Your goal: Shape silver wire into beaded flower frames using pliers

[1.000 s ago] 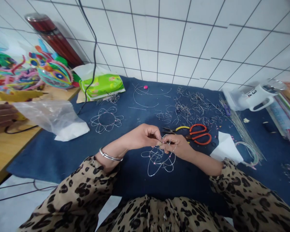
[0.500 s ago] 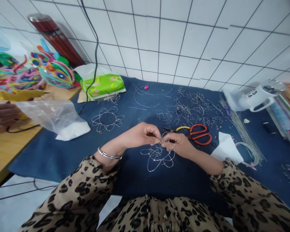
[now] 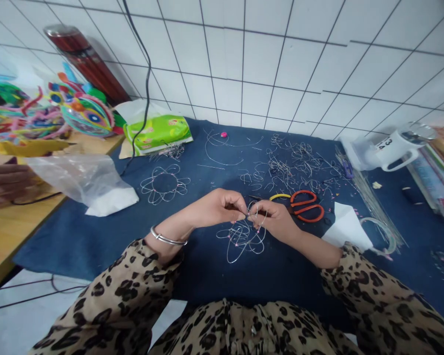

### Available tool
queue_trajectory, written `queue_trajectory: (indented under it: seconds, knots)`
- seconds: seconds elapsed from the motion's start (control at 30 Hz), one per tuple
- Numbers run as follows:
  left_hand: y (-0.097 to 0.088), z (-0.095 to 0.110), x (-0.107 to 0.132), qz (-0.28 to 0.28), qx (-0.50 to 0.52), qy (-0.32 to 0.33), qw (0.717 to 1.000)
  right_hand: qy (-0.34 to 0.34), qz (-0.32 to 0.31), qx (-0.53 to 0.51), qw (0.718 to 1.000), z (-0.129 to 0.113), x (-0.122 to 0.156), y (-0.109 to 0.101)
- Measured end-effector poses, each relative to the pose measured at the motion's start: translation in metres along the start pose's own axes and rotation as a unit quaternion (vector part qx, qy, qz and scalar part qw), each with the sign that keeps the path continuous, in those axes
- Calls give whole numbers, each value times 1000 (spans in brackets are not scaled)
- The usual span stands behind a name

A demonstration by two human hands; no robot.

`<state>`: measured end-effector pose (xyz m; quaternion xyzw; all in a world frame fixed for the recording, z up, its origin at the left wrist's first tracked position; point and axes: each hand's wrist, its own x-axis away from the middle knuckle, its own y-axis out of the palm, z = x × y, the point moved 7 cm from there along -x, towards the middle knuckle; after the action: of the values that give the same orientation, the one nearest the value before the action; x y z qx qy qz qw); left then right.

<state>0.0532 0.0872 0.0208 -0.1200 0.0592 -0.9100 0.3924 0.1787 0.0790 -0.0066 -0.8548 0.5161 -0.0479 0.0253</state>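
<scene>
Between my two hands hangs a wire flower (image 3: 240,241), made of silver loops with small pink beads. My left hand (image 3: 224,207) pinches the wire at its upper edge with thumb and forefinger. Right beside it, my right hand (image 3: 274,217) grips the same flower, and one loop rises over its fingers. The exact spot where the fingertips meet is too small to make out. A second wire flower (image 3: 165,184) lies flat on the dark blue cloth (image 3: 140,251) to the left. Just beyond my right hand are orange-handled scissors (image 3: 306,206) and a yellow-handled tool (image 3: 280,196), partly hidden.
Wire scraps (image 3: 292,160) are strewn at the back right, near a white mug (image 3: 399,148). A green tissue pack (image 3: 159,133) and a plastic bag (image 3: 107,190) of white material lie left. Another person's hand (image 3: 7,185) is at the left edge. A cable (image 3: 148,74) hangs down.
The wire flower has turned slightly between my fingers, its right-hand loops drawing inward. Both my hands stay almost in place. The other person's hand at the left has moved a little.
</scene>
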Motion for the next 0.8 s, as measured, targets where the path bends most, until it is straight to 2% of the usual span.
queue_trajectory:
  seconds: [0.13, 0.3, 0.57, 0.8]
  knots:
    - [-1, 3, 2, 9, -9, 3, 1000, -36, 27, 8, 999, -3, 2, -6]
    - [-2, 7, 3, 22, -45, 6, 999, -65, 32, 10, 997, -1, 2, -9]
    - [6, 11, 3, -8, -24, 0, 1000, -11, 12, -5, 1000, 3, -1, -4]
    - [10, 9, 3, -33, 2, 23, 999, 12, 0, -6, 1000, 4, -2, 0]
